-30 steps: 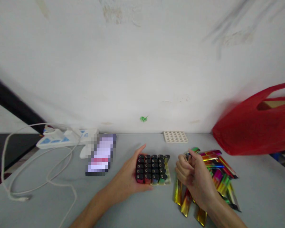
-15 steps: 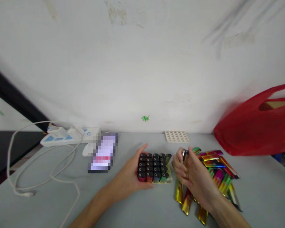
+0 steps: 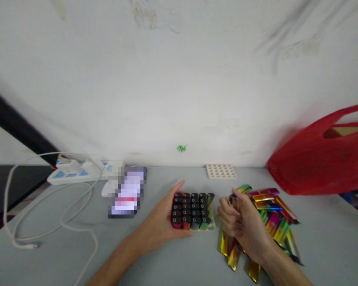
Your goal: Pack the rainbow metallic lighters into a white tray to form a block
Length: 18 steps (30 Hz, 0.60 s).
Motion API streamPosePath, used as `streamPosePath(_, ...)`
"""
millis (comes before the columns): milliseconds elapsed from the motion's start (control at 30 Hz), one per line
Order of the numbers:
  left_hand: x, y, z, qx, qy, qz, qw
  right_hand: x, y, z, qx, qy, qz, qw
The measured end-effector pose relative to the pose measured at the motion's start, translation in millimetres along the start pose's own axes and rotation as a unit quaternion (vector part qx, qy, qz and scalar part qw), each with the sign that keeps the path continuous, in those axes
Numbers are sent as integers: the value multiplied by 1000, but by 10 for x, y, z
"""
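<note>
- Near edge of the desk [image 3: 179, 266]: bare grey, open room between the forearms.
- Left hand [image 3: 161, 222], grip spread, cups the left side of the lighter tray [image 3: 193, 212] mid-desk. Black caps sit in tight rows.
- Right hand [image 3: 241, 222] just beside it, grip curled tight on one lighter [image 3: 232, 197], above the shiny lighter pile [image 3: 274, 218].
- Left side: phone [image 3: 127, 192] and looping white cable [image 3: 47, 222].
- Far edge: holed empty tray [image 3: 220, 171], power strip [image 3: 77, 172], crinkly red bag [image 3: 319, 159].

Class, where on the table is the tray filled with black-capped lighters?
Head view, table centre: the tray of lighters rests against the left hand, with the right hand, closed on a lighter, and the loose lighter pile to its right.
</note>
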<state>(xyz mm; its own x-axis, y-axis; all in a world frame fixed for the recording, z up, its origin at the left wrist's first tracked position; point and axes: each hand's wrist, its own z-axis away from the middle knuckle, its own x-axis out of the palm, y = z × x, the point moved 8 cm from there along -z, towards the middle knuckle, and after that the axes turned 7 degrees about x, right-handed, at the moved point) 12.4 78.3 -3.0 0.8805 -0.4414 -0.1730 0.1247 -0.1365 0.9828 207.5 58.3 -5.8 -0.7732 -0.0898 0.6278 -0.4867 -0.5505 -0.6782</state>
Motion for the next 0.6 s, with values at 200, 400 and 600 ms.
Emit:
streamPosePath(200,21,-31,10,-19,0,24,1000,-80,31,-12,-7,41,40,998)
streamPosePath(400,16,-29,12,-21,0,15,1000,-87,11,-1,-37,72,40,996)
streamPosePath(600,25,-6,20,-13,-4,18,1000,-80,-11,-6,-29,55,56,996)
